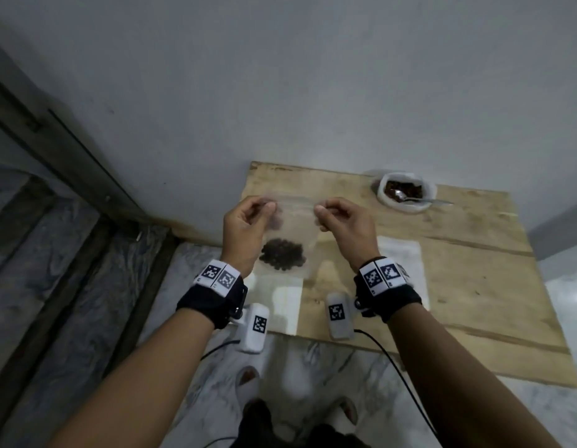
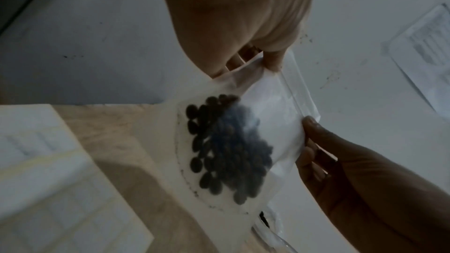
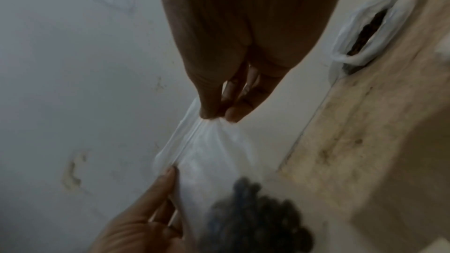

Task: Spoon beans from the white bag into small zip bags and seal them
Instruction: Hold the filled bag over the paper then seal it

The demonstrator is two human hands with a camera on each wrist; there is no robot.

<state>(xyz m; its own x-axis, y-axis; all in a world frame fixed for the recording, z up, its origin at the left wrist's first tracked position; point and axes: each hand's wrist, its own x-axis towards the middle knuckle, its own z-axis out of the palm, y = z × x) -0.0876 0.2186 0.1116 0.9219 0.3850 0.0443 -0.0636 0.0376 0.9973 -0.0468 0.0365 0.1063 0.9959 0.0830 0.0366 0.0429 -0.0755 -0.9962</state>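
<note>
A small clear zip bag hangs in the air above the wooden board, with a clump of dark beans in its bottom. My left hand pinches the bag's top left corner and my right hand pinches the top right corner. In the left wrist view the zip strip runs between the two pinches, above the beans. The right wrist view shows my right fingertips on the bunched corner of the bag. The white bag of beans stands at the board's far right with a spoon in it.
Empty zip bags lie flat on the board: one stack below my left wrist, another under my right wrist. A grey wall stands just behind the board. The marble floor and a door frame lie to the left.
</note>
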